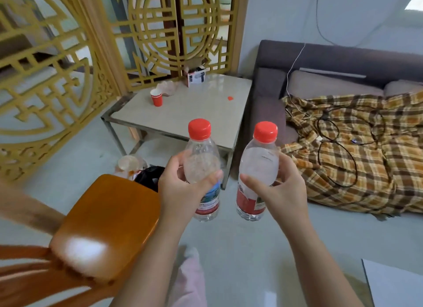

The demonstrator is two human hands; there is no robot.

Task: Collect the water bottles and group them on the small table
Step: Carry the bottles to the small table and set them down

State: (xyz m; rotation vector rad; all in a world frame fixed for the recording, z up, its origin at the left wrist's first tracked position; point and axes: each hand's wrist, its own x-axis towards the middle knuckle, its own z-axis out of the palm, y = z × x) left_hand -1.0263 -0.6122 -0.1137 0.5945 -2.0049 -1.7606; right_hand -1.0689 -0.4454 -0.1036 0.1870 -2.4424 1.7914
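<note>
Left hand: the left hand (183, 187) is wrapped around the middle of the left bottle (202, 169), thumb across the front, fingers behind, just above the label.
Right hand: the right hand (277, 187) clasps the right bottle (258, 171) the same way, at the waist above its red label.
Where the bottles are: both are carried in the air over the floor, side by side and apart, short of the small table (206, 109); neither rests on anything.
Axis and pointing: each bottle's long axis runs close to upright, red cap on top and base down; the tops lean slightly toward each other.
Handling: clear thin plastic with capped necks, so probably light, a little squashy under pressure and not fragile. How full they are cannot be told. A mid-body grip looks secure and leaves the base free for setting down.
Beside the hands: a wooden chair (107, 224) stands at the person's left, with a dark bag (148, 176) on the floor behind it.
Table: its near edge lies just beyond the caps; the near half of the top is bare.
Far on the table: a red cup (156, 97) stands toward the far left corner, a small box (194, 76) at the far edge, a red spot (230, 98) nearer the right edge.
Right of the table: a sofa with a plaid blanket (354, 146) and cables.
</note>
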